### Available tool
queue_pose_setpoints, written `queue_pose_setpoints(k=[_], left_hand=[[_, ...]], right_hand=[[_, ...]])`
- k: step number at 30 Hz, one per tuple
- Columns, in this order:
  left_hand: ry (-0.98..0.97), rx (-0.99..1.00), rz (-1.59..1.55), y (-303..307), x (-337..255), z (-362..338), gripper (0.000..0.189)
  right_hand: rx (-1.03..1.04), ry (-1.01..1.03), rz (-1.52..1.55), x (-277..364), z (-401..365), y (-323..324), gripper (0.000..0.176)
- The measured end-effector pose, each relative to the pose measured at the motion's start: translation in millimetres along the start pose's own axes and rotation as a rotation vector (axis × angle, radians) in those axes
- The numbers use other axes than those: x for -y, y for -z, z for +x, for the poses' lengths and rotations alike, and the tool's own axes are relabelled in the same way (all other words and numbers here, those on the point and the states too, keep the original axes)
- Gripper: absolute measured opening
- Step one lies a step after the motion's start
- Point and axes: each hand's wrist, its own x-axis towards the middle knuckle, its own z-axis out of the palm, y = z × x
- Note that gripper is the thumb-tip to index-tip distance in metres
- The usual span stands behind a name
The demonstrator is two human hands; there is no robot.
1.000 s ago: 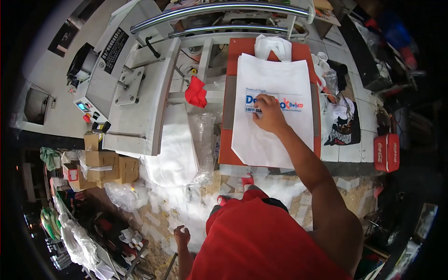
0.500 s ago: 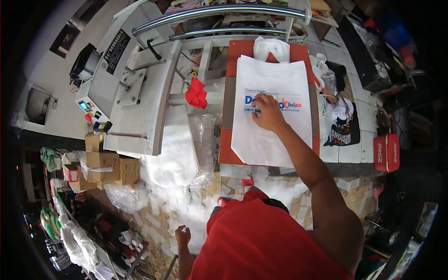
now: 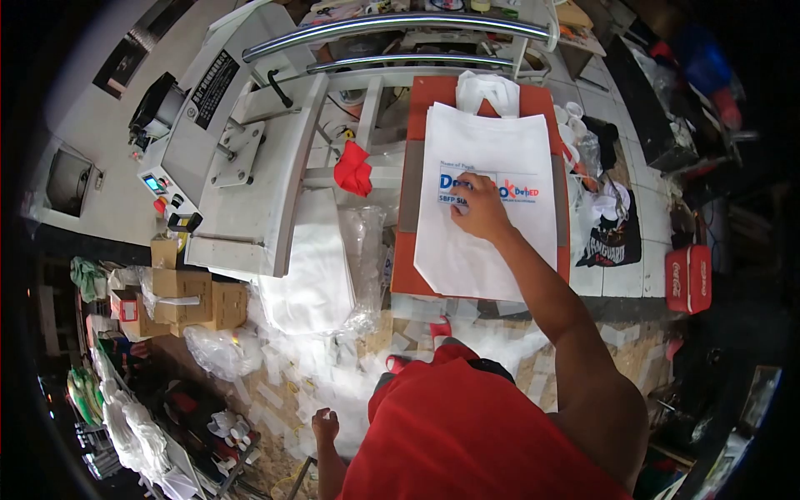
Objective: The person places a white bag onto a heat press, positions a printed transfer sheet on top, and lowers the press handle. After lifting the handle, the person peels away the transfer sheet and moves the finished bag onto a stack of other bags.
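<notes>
A white bag (image 3: 487,258) with white handles (image 3: 487,92) lies flat on the orange-red board (image 3: 425,96). Blue and red lettering (image 3: 525,192) is printed across its middle. My right hand (image 3: 483,208) rests over the left part of the print, fingers bent and thumb apart from them. The fingertips touch the bag's surface and cover some letters. Low beside my body hangs my left hand (image 3: 326,425), its fingers curled; whether a small thing is inside, I cannot make out.
Left of the board stands a heat press (image 3: 237,158) with a control panel (image 3: 156,190). A red cloth (image 3: 353,169) hangs on its frame. Below are stacked white bags (image 3: 308,275), cardboard boxes (image 3: 183,300) and plastic wrap (image 3: 221,350). A red cooler (image 3: 688,279) stands right.
My right hand stays over the print, with hardly any shift. The whole view has moved slightly. My left hand remains low with its fingers curled.
</notes>
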Motion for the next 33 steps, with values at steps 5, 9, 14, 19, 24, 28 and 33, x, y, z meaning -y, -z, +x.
queue_pose_setpoints(k=[5,9,14,19,24,28,33], left_hand=[[0.093,0.064,0.021,-8.5,8.1,-2.1,0.032],[0.041,0.061,-0.009,-8.1,-2.8,-3.2,0.032],[-0.26,0.06,-0.063,-5.6,-59.7,26.1,0.028],[-0.557,0.019,-0.302,60.0,-293.6,44.2,0.017],[-0.819,-0.106,-0.332,81.0,-481.1,49.8,0.056],[-0.713,-0.084,-0.232,45.9,-522.6,72.8,0.071],[-0.482,0.175,-0.494,33.3,-548.7,103.8,0.054]], right_hand=[[0.014,0.004,-0.067,-0.1,-0.8,-2.5,0.031],[-0.057,0.056,-0.02,-0.7,-8.8,-2.1,0.034],[-0.101,0.055,-0.024,9.9,-10.4,23.6,0.035],[-0.517,-0.266,-0.098,-28.4,-64.8,82.8,0.025],[-0.467,-0.461,-0.231,-33.1,-131.2,108.8,0.037],[-0.184,-0.792,-0.027,-36.5,-151.4,91.2,0.057],[-0.189,-0.711,-0.144,-74.8,-157.3,52.7,0.061]])
